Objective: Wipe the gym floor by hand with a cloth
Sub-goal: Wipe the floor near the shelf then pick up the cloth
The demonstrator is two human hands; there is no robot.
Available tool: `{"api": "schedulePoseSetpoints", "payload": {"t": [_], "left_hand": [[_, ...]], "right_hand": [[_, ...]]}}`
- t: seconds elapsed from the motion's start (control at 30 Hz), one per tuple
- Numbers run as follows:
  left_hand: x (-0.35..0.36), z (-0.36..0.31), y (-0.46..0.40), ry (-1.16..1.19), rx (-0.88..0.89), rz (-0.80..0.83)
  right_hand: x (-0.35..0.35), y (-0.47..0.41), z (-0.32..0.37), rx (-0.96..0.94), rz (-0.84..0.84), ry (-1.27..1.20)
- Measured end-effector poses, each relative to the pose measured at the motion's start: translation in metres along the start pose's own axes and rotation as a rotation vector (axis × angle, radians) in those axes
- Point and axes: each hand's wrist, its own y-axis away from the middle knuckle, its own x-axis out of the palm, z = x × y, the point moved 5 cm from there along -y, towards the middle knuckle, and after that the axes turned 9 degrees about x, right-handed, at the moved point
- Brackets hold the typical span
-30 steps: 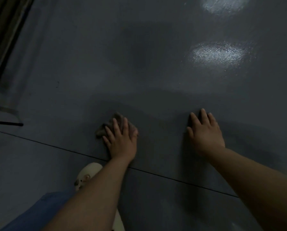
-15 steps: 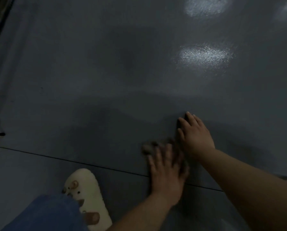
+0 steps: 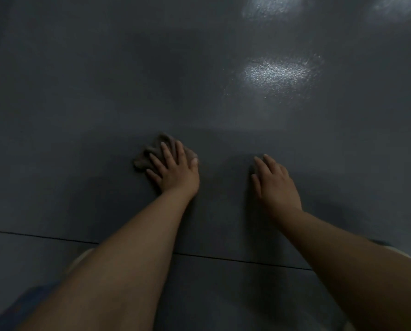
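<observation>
Item 1, gym floor (image 3: 80, 103): dark grey, matte, dimly lit. A thin seam (image 3: 235, 259) crosses it from left to right, passing under both your forearms. Pale light reflections (image 3: 278, 72) sit far right, well beyond your hands.

Item 2, cloth (image 3: 152, 151): brownish-grey, crumpled, lying on the floor left of centre, on the far side of the seam. Most of it bunches out past your fingertips and to their left.

Item 3, your left hand (image 3: 173, 168): palm down on the cloth, fingers straight and slightly spread, pressing it flat to the floor; nothing is pinched or curled round.

Item 4, your right hand (image 3: 273, 185): palm down on bare floor, well apart from the cloth, fingers extended and close together, holding nothing.

Item 5, lower left edge: a pale shoe (image 3: 80, 259), mostly hidden behind your left forearm, and a strip of blue trouser fabric (image 3: 22, 299) below it.
</observation>
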Motion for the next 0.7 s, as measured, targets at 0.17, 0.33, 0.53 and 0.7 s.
{"api": "schedulePoseSetpoints", "payload": {"t": [0.17,0.33,0.53,0.7], "left_hand": [[0.048,-0.076,0.067,-0.178,0.467,0.110],[0.083,-0.101,0.131,-0.259,0.909,0.302],[0.035,-0.058,0.104,0.074,0.800,0.045],[0.028,-0.024,0.092,-0.110,0.446,0.107]], "right_hand": [[-0.006,0.004,-0.012,0.036,-0.062,-0.045],[-0.001,0.019,-0.018,0.020,-0.074,-0.056],[0.039,0.056,-0.019,-0.149,-0.089,-0.043],[0.076,0.074,-0.013,-0.235,-0.049,0.251]]}}
